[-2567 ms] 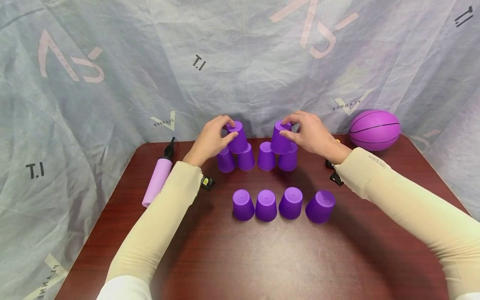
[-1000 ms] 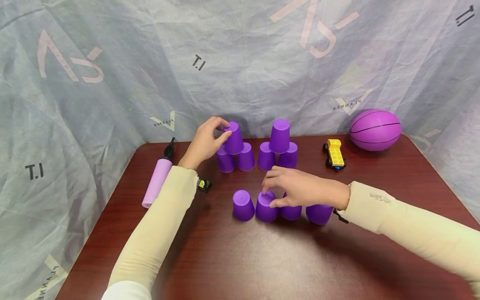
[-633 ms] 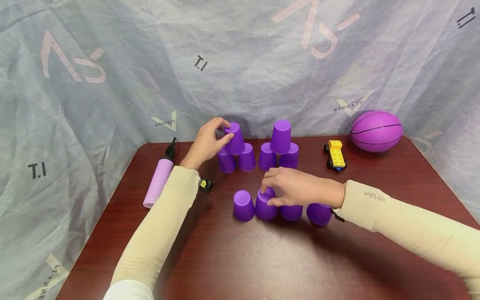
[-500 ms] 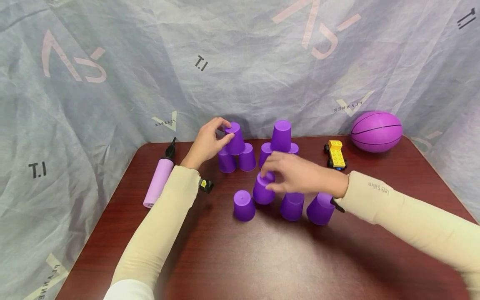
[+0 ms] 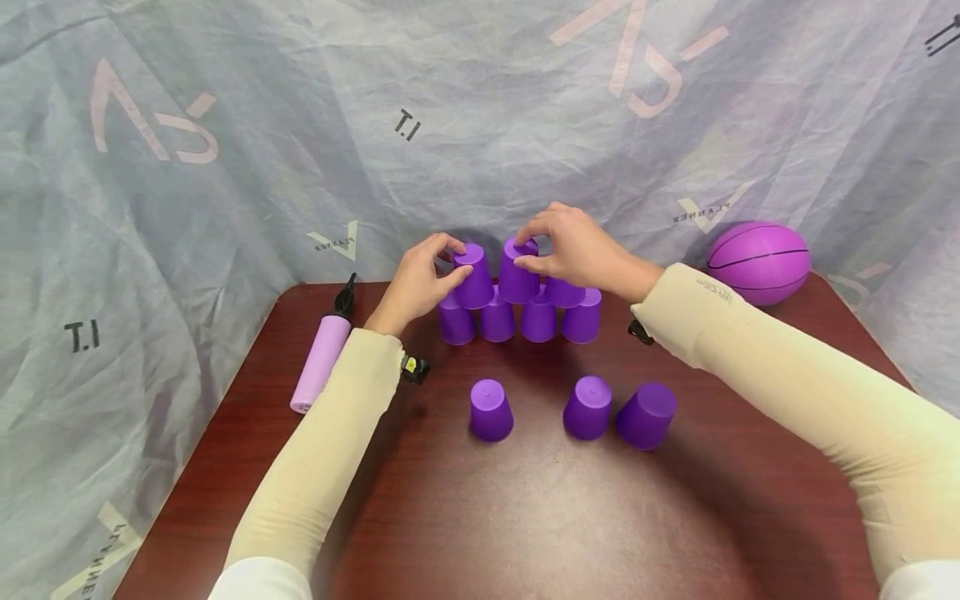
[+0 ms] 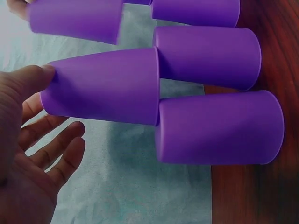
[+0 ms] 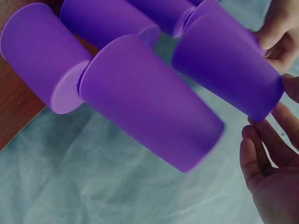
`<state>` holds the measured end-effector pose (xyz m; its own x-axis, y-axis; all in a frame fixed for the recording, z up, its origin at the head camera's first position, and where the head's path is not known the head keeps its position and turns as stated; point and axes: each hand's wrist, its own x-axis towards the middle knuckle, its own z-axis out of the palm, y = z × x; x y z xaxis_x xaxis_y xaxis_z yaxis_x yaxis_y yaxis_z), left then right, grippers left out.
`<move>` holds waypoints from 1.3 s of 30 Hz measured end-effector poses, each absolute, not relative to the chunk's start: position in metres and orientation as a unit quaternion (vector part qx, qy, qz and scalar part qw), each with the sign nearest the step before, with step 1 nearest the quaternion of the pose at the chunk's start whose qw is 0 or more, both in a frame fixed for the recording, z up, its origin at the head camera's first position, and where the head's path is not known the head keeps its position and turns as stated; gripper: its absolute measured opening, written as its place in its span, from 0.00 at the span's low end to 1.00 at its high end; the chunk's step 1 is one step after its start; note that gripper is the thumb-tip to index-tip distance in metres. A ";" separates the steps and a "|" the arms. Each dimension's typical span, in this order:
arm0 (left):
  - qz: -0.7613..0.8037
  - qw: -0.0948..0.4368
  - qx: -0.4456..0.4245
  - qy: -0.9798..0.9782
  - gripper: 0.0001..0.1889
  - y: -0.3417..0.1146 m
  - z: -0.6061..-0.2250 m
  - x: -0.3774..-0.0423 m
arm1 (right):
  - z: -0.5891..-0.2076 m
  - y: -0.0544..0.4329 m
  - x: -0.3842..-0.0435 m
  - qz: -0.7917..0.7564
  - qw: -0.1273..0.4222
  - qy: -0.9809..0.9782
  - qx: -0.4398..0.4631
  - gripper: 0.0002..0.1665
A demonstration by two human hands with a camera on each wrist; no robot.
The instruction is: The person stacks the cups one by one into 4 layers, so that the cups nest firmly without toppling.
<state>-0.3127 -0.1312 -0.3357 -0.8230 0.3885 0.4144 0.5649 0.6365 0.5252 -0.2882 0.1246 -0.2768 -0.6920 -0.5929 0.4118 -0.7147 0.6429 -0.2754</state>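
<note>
At the back of the table, several upside-down purple cups stand in a row, among them a lower cup (image 5: 538,318). My left hand (image 5: 412,283) pinches the left upper cup (image 5: 475,279), thumb and fingers near its top; in the left wrist view its rim rests on two lower cups. My right hand (image 5: 581,250) pinches the middle upper cup (image 5: 517,275) beside it. The left wrist view shows this middle cup (image 6: 74,21) blurred, with a gap between its rim and the row. The right upper cup (image 7: 149,102) sits on the row untouched, partly behind my right hand in the head view.
Nearer on the table (image 5: 450,517) stand three more upside-down cups, one on the left (image 5: 491,412) and two to the right (image 5: 588,408). A lilac hand pump (image 5: 322,358) lies at the left. A purple basketball (image 5: 759,262) sits at the back right. Grey cloth hangs behind.
My right hand has let go of the right upper cup, then lifted the second cup from the front row and carried it back between the two upper cups. My left hand stays at its cup.
</note>
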 end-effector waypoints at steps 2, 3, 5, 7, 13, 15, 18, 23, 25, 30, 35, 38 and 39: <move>-0.333 0.130 -0.266 -0.895 0.13 -0.130 -0.336 -0.313 | -0.279 0.124 -0.295 0.206 0.119 -0.909 0.343 0.15; -0.332 0.130 -0.266 -0.896 0.13 -0.129 -0.336 -0.313 | -0.280 0.123 -0.297 0.203 0.107 -0.914 0.334 0.15; -0.332 0.128 -0.266 -0.896 0.13 -0.128 -0.335 -0.313 | -0.282 0.123 -0.301 0.201 0.089 -0.922 0.320 0.16; -0.333 0.128 -0.266 -0.896 0.13 -0.128 -0.335 -0.313 | -0.283 0.123 -0.303 0.200 0.079 -0.925 0.312 0.16; -0.335 0.128 -0.264 -0.895 0.13 -0.128 -0.334 -0.312 | -0.284 0.121 -0.308 0.206 0.074 -0.928 0.302 0.17; -0.333 0.128 -0.264 -0.896 0.13 -0.128 -0.334 -0.313 | -0.285 0.121 -0.309 0.205 0.075 -0.928 0.301 0.17; -0.332 0.128 -0.264 -0.897 0.13 -0.129 -0.334 -0.313 | -0.287 0.122 -0.310 0.206 0.081 -0.927 0.303 0.17; -0.336 0.135 -0.273 -0.891 0.15 -0.131 -0.333 -0.309 | -0.288 0.128 -0.303 0.229 0.116 -0.910 0.325 0.16; -0.341 0.147 -0.282 -0.885 0.16 -0.132 -0.332 -0.306 | -0.287 0.133 -0.295 0.237 0.140 -0.899 0.341 0.15; -0.344 0.187 -0.324 -0.861 0.16 -0.138 -0.328 -0.291 | -0.287 0.149 -0.271 0.231 0.177 -0.876 0.384 0.14; -0.327 0.193 -0.380 -0.843 0.15 -0.136 -0.324 -0.264 | -0.292 0.165 -0.244 0.225 0.181 -0.861 0.419 0.13; -0.312 0.186 -0.410 -0.837 0.14 -0.132 -0.325 -0.246 | -0.297 0.169 -0.231 0.225 0.174 -0.852 0.440 0.14; -0.305 0.182 -0.419 -0.836 0.14 -0.130 -0.326 -0.240 | -0.299 0.171 -0.226 0.224 0.172 -0.849 0.447 0.15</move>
